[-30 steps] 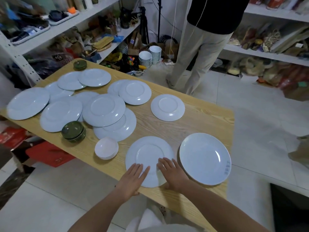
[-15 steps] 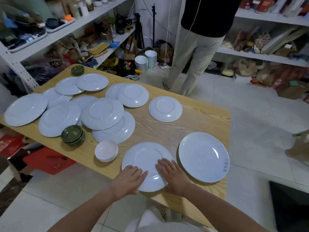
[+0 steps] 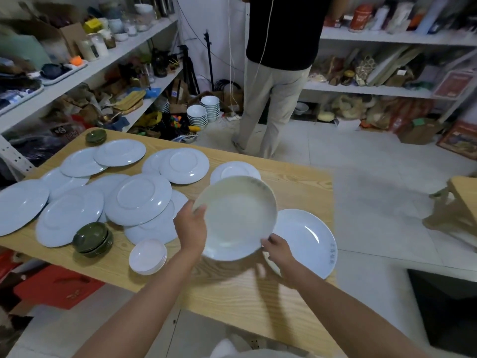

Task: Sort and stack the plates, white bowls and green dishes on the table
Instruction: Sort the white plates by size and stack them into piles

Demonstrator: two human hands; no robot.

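I hold a white plate (image 3: 236, 218) lifted off the wooden table (image 3: 232, 293) and tilted, its hollow facing me. My left hand (image 3: 191, 228) grips its left rim and my right hand (image 3: 277, 250) its lower right rim. Beside it on the right lies a large white plate (image 3: 309, 244). Several white plates (image 3: 136, 200) overlap across the left half of the table. A stack of white bowls (image 3: 147, 256) sits near the front edge, next to a stack of green dishes (image 3: 92, 239). More green dishes (image 3: 96, 136) stand at the far left corner.
A person (image 3: 273, 81) in a black top stands behind the table's far edge, facing shelves. Stacks of white bowls (image 3: 204, 111) sit on the floor there. Cluttered shelves (image 3: 85, 71) line the left and back walls. A wooden stool (image 3: 459, 202) is at the right.
Both hands lay flat on the near plate on the table; now they have lifted it and tipped it up over the table. The view has shifted closer.
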